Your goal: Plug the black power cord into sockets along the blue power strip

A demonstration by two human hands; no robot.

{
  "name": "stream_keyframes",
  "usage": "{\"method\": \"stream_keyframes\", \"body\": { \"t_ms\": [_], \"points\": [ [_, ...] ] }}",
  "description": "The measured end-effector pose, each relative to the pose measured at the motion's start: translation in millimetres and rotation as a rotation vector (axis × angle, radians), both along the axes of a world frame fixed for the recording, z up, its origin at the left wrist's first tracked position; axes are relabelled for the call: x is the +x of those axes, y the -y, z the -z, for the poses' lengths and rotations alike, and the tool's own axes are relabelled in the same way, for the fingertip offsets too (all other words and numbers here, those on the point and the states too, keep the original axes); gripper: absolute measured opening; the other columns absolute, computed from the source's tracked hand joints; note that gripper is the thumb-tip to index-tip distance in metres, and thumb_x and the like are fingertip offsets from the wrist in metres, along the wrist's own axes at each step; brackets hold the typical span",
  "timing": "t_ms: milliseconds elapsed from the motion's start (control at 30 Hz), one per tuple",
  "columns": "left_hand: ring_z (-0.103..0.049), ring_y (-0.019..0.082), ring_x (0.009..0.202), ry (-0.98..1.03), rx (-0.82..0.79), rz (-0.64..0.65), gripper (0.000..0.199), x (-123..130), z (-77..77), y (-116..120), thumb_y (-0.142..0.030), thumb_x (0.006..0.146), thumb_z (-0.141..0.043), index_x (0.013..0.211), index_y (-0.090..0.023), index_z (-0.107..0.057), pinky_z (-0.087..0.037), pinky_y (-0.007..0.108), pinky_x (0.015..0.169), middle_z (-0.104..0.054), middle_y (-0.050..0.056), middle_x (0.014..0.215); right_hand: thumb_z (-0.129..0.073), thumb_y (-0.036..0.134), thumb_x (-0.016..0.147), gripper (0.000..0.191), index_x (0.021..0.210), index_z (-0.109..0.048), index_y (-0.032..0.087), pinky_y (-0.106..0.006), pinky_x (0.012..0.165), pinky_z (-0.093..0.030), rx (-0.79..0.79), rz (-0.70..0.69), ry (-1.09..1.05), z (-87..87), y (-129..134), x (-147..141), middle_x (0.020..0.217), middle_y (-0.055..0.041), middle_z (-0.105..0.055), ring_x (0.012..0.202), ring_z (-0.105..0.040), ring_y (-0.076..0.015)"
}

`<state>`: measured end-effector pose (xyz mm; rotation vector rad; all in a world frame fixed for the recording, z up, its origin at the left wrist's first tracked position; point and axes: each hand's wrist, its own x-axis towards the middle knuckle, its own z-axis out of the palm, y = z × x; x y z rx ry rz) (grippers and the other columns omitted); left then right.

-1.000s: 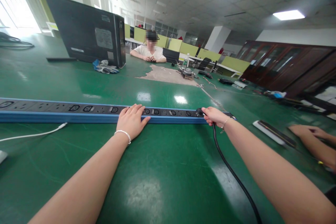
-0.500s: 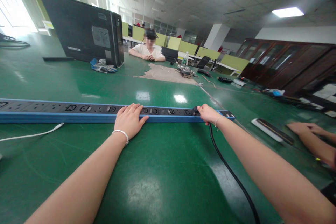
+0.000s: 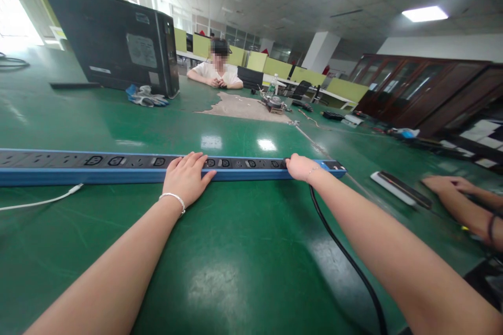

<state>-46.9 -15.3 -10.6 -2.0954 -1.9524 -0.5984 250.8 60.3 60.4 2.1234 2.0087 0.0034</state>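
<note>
A long blue power strip [image 3: 121,175] with a black row of sockets lies across the green table. Over its middle rests my left hand [image 3: 186,177], fingers stretched flat across the sockets and thumb on the near side. Close to the strip's right end, my right hand [image 3: 301,167] is closed around a black plug [image 3: 284,164], held against the socket face. My fingers cover most of the plug, so how deep it sits cannot be seen. From under that hand a thick black cable [image 3: 341,243] curves down towards the table's near edge.
A white cable [image 3: 47,202] ends in front of the strip at left. Behind stand a black computer case [image 3: 113,42] and gloves [image 3: 145,96]. Another person [image 3: 218,70] sits opposite. At right are a black-and-white bar [image 3: 401,188] and a co-worker's hands [image 3: 444,186].
My view has shifted slightly. My right hand has moved a little left along the strip, and its fingers now hide more of the plug. My left hand stays on the strip.
</note>
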Motion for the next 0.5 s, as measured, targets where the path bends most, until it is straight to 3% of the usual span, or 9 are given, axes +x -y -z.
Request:
{"method": "stream_keyframes", "body": {
  "t_ms": [67, 233, 367, 500],
  "points": [
    [-0.041, 0.022, 0.127, 0.0, -0.002, 0.002, 0.055, 0.2, -0.4, 0.1, -0.052, 0.088, -0.028, 0.128, -0.02, -0.049, -0.026, 0.04, 0.105, -0.051, 0.007, 0.135, -0.031, 0.034, 0.092, 0.037, 0.108, -0.055, 0.01, -0.037, 0.088, -0.043, -0.01, -0.005, -0.008, -0.3, 0.3, -0.6, 0.112, -0.0228, -0.06, 0.106, -0.059, -0.029],
    [-0.042, 0.024, 0.126, -0.002, -0.004, -0.006, 0.055, 1.1, -1.0, -0.6, -0.052, 0.087, -0.03, 0.128, -0.02, -0.05, -0.027, 0.04, 0.104, -0.052, 0.007, 0.135, -0.018, 0.036, 0.094, 0.047, 0.116, -0.048, 0.007, -0.041, 0.083, -0.045, 0.103, 0.086, -0.066, 4.4, 11.1, -3.1, 0.105, -0.0244, -0.062, 0.1, -0.061, -0.0295],
    [-0.043, 0.024, 0.126, 0.004, -0.007, -0.008, 0.054, 0.5, -0.4, -1.3, -0.052, 0.087, -0.03, 0.127, -0.021, -0.05, -0.027, 0.041, 0.104, -0.052, 0.007, 0.135, -0.026, 0.036, 0.092, 0.044, 0.111, -0.052, 0.005, -0.039, 0.087, -0.044, 0.039, 0.065, -0.096, 1.5, 8.4, -4.6, 0.107, -0.026, -0.061, 0.104, -0.06, -0.0291],
    [-0.042, 0.025, 0.126, 0.002, -0.012, -0.005, 0.055, 1.3, -0.3, -0.1, -0.051, 0.087, -0.03, 0.126, -0.019, -0.05, -0.027, 0.042, 0.105, -0.052, 0.009, 0.134, -0.022, 0.036, 0.093, 0.046, 0.115, -0.05, 0.006, -0.041, 0.087, -0.044, 0.088, 0.107, -0.106, 2.8, 8.2, -6.6, 0.111, -0.0263, -0.06, 0.103, -0.06, -0.0292]
  ]
}}
